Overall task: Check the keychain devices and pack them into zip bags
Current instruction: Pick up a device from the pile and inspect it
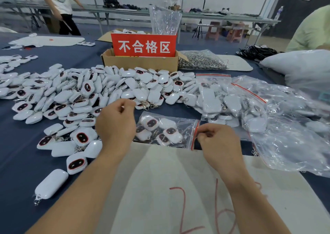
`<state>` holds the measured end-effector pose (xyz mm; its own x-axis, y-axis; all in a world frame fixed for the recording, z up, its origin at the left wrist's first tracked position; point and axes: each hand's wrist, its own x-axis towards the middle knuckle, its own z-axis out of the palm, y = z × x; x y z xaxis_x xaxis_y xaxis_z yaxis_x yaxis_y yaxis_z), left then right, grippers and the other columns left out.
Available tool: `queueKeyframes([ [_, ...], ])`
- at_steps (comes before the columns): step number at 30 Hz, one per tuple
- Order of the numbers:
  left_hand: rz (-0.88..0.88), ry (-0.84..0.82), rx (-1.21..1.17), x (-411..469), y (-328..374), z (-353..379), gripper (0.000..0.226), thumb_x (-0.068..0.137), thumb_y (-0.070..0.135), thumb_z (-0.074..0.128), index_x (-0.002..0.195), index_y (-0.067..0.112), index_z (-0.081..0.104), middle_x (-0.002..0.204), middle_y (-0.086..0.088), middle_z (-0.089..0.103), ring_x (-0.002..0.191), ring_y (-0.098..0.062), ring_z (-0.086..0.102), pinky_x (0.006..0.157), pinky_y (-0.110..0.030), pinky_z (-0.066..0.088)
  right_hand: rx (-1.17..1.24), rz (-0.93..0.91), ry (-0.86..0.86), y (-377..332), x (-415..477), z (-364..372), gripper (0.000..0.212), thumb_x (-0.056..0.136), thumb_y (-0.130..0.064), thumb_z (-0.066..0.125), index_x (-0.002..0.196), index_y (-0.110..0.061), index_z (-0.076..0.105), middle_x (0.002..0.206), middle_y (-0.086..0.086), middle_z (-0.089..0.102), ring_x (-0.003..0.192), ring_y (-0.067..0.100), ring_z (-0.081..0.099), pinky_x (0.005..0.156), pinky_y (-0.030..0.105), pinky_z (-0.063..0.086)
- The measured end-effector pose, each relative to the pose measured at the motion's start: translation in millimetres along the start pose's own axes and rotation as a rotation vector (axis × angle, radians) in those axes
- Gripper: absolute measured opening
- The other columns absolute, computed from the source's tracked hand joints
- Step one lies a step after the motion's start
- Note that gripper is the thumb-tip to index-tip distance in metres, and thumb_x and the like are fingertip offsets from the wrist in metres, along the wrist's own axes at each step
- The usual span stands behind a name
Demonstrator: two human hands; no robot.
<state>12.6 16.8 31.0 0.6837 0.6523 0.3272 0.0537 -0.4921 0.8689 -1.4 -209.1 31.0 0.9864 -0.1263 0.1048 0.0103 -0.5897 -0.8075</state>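
The right hand pinches the red zip strip at the right end of a small zip bag, thumb and curled fingers pressed together on the plastic; this zip bag lies flat on the blue table cover, just beyond the far edge of a white sheet with red handwriting; inside it are several white keychain devices, some with the dark oval face up; the left hand hangs over the table just left of the bag, its fingers curled in and the thumb tip near the forefinger, and nothing is visible between them; behind and left of the hands spreads a big loose pile of the same devices, white, with metal clips; to the right lie more filled zip bags, partly under a large clear plastic bag; farther back stands a cardboard box carrying a red sign with white characters, and beside it on the right a clear bag of metal rings
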Motion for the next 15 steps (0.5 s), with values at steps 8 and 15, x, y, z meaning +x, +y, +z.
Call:
queueKeyframes([
  [8, -0.053, 0.058, 0.12, 15.7, -7.0, -6.7, 0.023, 0.092, 0.038, 0.055, 0.072, 0.037, 0.066, 0.06, 0.008, 0.061, 0.063, -0.009, 0.055, 0.054, -0.027, 0.031, 0.012, -0.156, 0.246, -8.4, -13.4, 8.4, 0.026, 0.086, -0.018, 0.072, 0.107, -0.034, 0.077, 0.105, -0.015, 0.072, 0.098, -0.011, 0.056, 0.095, 0.01, 0.041],
  [15, -0.022, -0.203, 0.172, 21.0, -13.5, -10.4, 0.019, 0.082, 0.027, 0.067, 0.09, 0.041, 0.076, 0.072, 0.019, 0.07, 0.071, -0.004, 0.064, 0.067, -0.026, 0.048, -0.205, -0.229, -0.167, -13.0, -17.2, 32.5, 0.028, 0.096, -0.03, 0.065, 0.122, -0.039, 0.068, 0.102, -0.022, 0.057, 0.119, 0.011, 0.05, 0.103, 0.027, 0.035],
])
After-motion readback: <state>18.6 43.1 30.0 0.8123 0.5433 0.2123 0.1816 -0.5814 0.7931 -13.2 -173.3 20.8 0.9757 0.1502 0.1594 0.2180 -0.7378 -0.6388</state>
